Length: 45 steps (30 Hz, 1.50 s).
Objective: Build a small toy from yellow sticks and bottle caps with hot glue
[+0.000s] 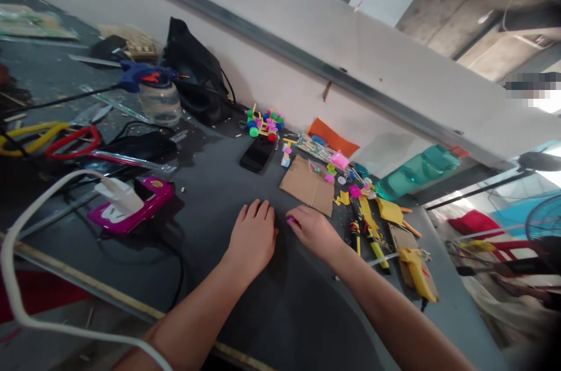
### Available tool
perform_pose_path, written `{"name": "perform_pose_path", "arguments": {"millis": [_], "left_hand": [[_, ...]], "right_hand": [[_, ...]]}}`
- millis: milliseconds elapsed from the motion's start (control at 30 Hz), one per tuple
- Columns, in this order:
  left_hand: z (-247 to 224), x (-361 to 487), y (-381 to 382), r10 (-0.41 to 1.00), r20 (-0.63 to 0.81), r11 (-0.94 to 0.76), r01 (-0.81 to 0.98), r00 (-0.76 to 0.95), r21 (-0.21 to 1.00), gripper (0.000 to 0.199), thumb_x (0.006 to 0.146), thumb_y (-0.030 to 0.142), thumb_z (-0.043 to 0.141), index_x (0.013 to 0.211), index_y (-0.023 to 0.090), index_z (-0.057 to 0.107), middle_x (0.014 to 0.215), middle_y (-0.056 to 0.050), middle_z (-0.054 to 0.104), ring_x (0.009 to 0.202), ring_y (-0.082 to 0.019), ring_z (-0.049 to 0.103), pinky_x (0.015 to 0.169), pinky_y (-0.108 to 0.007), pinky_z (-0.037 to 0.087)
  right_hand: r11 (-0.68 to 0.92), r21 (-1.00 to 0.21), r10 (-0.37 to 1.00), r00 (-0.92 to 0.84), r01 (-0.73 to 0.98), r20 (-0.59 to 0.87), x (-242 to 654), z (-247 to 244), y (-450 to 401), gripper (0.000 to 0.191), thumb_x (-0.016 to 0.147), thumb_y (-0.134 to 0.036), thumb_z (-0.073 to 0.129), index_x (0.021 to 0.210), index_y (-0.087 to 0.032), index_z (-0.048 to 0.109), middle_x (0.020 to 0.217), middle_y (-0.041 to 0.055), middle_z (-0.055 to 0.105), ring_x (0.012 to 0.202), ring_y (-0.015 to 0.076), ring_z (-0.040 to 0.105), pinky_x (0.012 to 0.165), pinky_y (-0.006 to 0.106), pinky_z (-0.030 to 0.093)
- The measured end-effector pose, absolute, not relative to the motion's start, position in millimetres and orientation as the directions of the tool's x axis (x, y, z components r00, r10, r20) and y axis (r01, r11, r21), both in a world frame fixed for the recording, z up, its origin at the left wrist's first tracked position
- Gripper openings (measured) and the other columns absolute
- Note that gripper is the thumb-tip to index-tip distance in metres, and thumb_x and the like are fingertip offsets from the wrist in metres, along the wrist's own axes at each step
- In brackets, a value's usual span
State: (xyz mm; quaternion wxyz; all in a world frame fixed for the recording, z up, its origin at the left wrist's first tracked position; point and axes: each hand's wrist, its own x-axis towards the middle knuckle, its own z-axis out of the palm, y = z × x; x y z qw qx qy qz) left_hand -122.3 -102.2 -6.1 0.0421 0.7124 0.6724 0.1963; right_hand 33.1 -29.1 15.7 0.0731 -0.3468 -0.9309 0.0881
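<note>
A purple piece [290, 219] pokes from the right fingers [300, 213].

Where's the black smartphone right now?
In the head view, the black smartphone lies on the dark tabletop slightly left of centre, beyond the left hand, with colourful plastic wheels at its far end and the cardboard sheet to its right.

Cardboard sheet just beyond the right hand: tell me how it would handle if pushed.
The cardboard sheet looks thin, so probably light for its size. Lying flat on the table, it would likely slide rather than tip.
</note>
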Motion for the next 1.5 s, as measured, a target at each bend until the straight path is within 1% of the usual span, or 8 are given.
{"name": "perform_pose_path", "arguments": {"millis": [500,600,700,767,967,1233,1367,1500], "left_hand": [[-11,-121,-104,0.972,0.234,-0.091,0.934,0.009,0.345,0.042,0.083,0.025,0.045,0.123,0.014,0.051,0.133,-0.014,0.048,0.127,-0.031,0.037,0.103,-0.049,0.028],[-7,-122,-102,0.97,0.244,-0.095,0.938,0.012,0.332,0.039,0.082,0.023,0.047,0.119,0.012,0.054,0.131,-0.015,0.051,0.125,-0.031,0.04,0.102,-0.048,0.031],[-3,-123,-97,0.967,0.256,-0.088,0.928,-0.008,0.362,0.035,0.082,0.02,0.047,0.113,0.01,0.057,0.123,-0.016,0.057,0.117,-0.03,0.048,0.098,-0.046,0.037],[0,-122,-95,0.96,0.281,-0.114,0.89,-0.016,0.441,0.032,0.083,0.019,0.045,0.111,0.012,0.058,0.113,-0.014,0.062,0.107,-0.026,0.055,0.092,-0.042,0.043],[21,-101,-102,0.916,0.4,-0.283,0.655,-0.032,0.7,0.028,0.088,0.023,0.042,0.111,0.02,0.056,0.107,-0.006,0.065,0.096,-0.018,0.061,0.084,-0.031,0.05],[50,-51,-112,0.856,0.468,-0.487,0.644,0.218,0.59,0.06,0.087,0.016,0.039,0.143,0.023,0.019,0.123,-0.012,0.051,0.106,-0.02,0.055,0.085,-0.032,0.05],[41,-42,-103,0.857,0.461,-0.5,0.588,0.231,0.636,0.059,0.087,0.017,0.038,0.143,0.025,0.02,0.125,-0.012,0.048,0.111,-0.021,0.052,0.09,-0.036,0.048],[29,-45,-94,0.945,0.315,-0.327,0.313,0.092,0.892,0.043,0.088,0.029,0.043,0.13,0.02,0.045,0.116,-0.012,0.057,0.101,-0.02,0.058,0.087,-0.035,0.049]], "right_hand": [[0.733,-0.243,0.662,-0.749,0.636,0.037,30,19,-27,0.014,0.085,-0.014,0.05,0.09,-0.019,0.061,0.086,0.0057,0.063,0.085,0.0164,0.059,0.075,0.027,0.045],[0.631,-0.476,0.72,-0.69,0.612,0.068,34,21,-27,0.012,0.081,-0.015,0.055,0.086,-0.02,0.064,0.083,0.0038,0.064,0.081,0.0158,0.06,0.075,0.028,0.047],[0.24,-0.875,0.878,-0.478,0.421,0.011,42,31,-30,0.011,0.075,-0.023,0.063,0.086,-0.02,0.064,0.071,-0.0002,0.063,0.065,0.0134,0.059,0.059,0.026,0.05],[-0.035,-0.984,0.915,-0.39,0.174,-0.101,49,43,-36,0.021,0.069,-0.027,0.069,0.087,-0.018,0.063,0.067,-0.0011,0.063,0.058,0.0116,0.058,0.05,0.024,0.05],[-0.259,-0.945,0.901,-0.401,-0.201,-0.162,73,63,-55,0.023,0.064,-0.027,0.076,0.079,-0.017,0.063,0.068,-0.0009,0.064,0.053,0.0079,0.056,0.045,0.018,0.047],[-0.275,-0.864,0.93,-0.343,-0.421,-0.13,91,55,-53,0.02,0.064,-0.028,0.077,0.073,-0.017,0.062,0.059,-0.0041,0.058,0.049,0.0059,0.052,0.045,0.015,0.045],[-0.245,-0.867,0.941,-0.32,-0.433,-0.107,98,50,-51,0.019,0.065,-0.027,0.076,0.075,-0.018,0.062,0.06,-0.0042,0.058,0.051,0.0065,0.052,0.047,0.016,0.045],[-0.047,-0.952,0.981,-0.194,-0.301,0.014,103,48,-51,0.02,0.064,-0.024,0.076,0.079,-0.02,0.063,0.067,-0.0033,0.063,0.058,0.0094,0.057,0.053,0.02,0.048]]}}
